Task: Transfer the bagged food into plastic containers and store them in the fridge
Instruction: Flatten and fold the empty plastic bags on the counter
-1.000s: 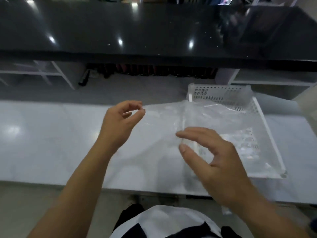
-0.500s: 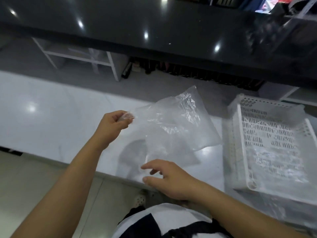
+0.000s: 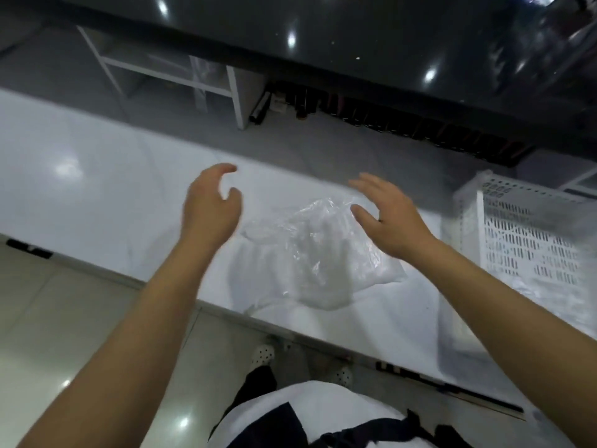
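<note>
At frame's right edge our white basket (image 3: 529, 240) is cut off; between our loose, empty left hand (image 3: 210, 211) and right hand (image 3: 392, 218) lies the clear bag (image 3: 316, 253), contents unclear.

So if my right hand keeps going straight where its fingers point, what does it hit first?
Probably nothing close: the right hand points up-left past the bag, over bare white counter. Its height is unclear.

Clear crinkled plastic bag (image 3: 318, 253) — glossy white counter (image 3: 97, 189) — perforated white plastic basket (image 3: 529, 240).
</note>
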Tool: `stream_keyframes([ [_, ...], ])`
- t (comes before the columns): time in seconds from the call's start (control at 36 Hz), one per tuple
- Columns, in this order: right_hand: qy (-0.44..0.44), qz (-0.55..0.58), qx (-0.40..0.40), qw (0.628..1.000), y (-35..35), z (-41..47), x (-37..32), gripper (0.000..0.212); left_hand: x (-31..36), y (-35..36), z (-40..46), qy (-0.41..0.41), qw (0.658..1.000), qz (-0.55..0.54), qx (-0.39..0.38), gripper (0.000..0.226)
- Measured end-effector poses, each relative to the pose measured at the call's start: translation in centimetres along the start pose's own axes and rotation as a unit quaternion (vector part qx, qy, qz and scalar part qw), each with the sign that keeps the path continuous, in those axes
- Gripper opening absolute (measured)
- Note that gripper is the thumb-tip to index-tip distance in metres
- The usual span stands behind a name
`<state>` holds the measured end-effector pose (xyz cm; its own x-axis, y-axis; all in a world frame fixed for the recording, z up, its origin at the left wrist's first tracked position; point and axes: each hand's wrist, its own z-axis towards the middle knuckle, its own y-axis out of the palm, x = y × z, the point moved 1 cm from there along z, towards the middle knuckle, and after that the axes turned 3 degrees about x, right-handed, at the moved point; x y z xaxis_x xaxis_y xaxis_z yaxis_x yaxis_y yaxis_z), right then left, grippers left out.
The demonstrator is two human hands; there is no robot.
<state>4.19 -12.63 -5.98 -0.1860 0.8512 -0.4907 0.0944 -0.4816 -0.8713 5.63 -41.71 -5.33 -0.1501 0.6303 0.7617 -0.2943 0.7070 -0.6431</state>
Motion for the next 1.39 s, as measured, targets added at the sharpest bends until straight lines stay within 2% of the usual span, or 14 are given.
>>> stream_keyframes([
  [0.06,0.015,-0.087,-0.059,0.994,1.5,1.4,2.1,0.058,3.3,2.6,-1.9,0.092,0.995,-0.017,-0.017,0.046],
  [0.11,0.025,-0.158,-0.116,0.980,3.5,1.9,3.8,0.061,5.5,6.4,-3.8,0.152,0.986,0.036,-0.050,0.051],
  [0.19,0.006,-0.197,-0.126,0.972,6.1,2.0,5.1,0.060,6.5,12.6,-5.3,0.106,0.972,0.177,-0.110,0.059],
  [0.36,-0.001,-0.249,-0.107,0.963,9.4,1.4,7.1,0.063,3.1,20.0,-4.6,0.058,0.936,0.309,-0.161,0.061],
  [0.53,0.006,-0.216,-0.081,0.973,11.5,0.8,9.1,0.071,-2.0,19.5,-3.9,0.028,0.930,0.326,-0.166,0.070],
  [0.75,-0.003,-0.209,-0.076,0.975,11.2,0.8,9.0,0.071,-5.6,16.1,-3.5,0.018,0.933,0.336,-0.125,0.071],
  [0.89,0.010,-0.198,-0.087,0.976,11.0,0.9,8.8,0.067,-3.2,15.1,-4.5,0.037,0.941,0.320,-0.099,0.070],
  [0.97,0.017,-0.190,-0.037,0.981,10.4,-0.1,8.4,0.064,-0.1,16.1,-7.1,0.090,0.943,0.309,-0.084,0.069],
  [1.06,0.010,-0.186,-0.030,0.982,10.0,-2.7,8.4,0.070,1.7,18.4,-10.5,0.127,0.938,0.298,-0.122,0.066],
  [1.17,0.029,-0.212,-0.052,0.975,11.1,-5.3,10.3,0.067,0.1,20.1,-12.7,0.108,0.926,0.307,-0.192,0.064],
  [1.39,0.028,-0.184,-0.032,0.982,12.0,-5.1,11.6,0.070,-3.6,18.0,-13.2,0.092,0.921,0.337,-0.170,0.072],
])
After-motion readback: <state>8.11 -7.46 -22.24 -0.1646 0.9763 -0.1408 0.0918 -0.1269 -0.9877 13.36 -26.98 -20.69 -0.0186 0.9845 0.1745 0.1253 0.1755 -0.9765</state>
